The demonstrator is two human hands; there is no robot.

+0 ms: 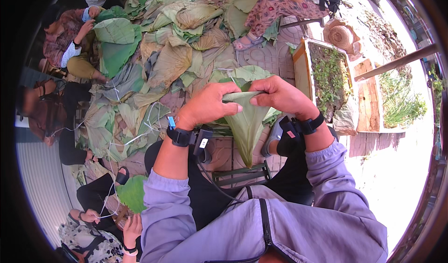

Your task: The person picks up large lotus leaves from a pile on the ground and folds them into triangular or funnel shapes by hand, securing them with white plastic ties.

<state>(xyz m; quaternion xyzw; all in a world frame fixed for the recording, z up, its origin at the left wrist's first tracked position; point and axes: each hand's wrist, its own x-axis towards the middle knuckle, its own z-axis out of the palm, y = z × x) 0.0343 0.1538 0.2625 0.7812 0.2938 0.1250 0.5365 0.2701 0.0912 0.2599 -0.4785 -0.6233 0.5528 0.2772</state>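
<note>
Two hands, the left hand and right hand, pinch the top edge of one folded green leaf in the middle of the frame. It already looks folded into a long cone. Many flat leaves in the upper left look not yet folded.

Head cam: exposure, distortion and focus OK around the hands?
Head view: hard sunlight blows out the paving lower right, while the left rim sits in deep shade. Fisheye bends the wooden pole and leaves a black vignette. Left hand, right hand and the folded green leaf they pinch are sharp and evenly lit.
</note>
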